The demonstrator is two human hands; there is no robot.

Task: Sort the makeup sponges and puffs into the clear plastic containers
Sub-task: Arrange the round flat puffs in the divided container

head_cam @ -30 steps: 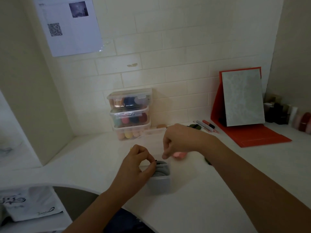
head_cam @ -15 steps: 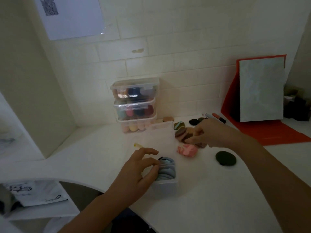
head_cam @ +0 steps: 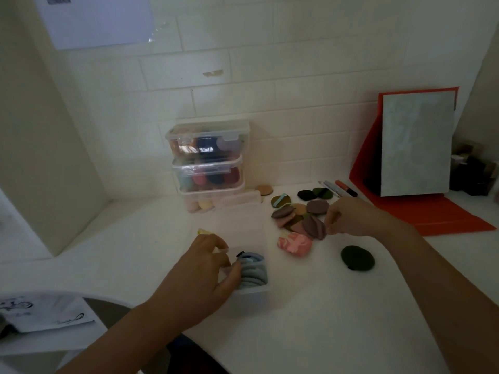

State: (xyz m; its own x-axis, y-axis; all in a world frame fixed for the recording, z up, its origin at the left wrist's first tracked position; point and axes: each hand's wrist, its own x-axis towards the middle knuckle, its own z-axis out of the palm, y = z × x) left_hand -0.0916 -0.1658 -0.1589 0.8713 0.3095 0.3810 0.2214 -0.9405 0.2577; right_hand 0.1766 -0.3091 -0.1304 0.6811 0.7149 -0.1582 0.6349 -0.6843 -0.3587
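Mauve puff (head_cam: 314, 227) pinched at its edge by right-hand fingers (head_cam: 331, 227).

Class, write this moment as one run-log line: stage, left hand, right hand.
stage: sorting puffs | left hand: steadies open container of blue puffs | right hand: pinches mauve puff in pile

Left hand (head_cam: 205, 268) covered the near wall of the open container (head_cam: 253, 288); puffs (head_cam: 294, 220) piled beside the right fingertips (head_cam: 330, 228) overlapped, count unclear.
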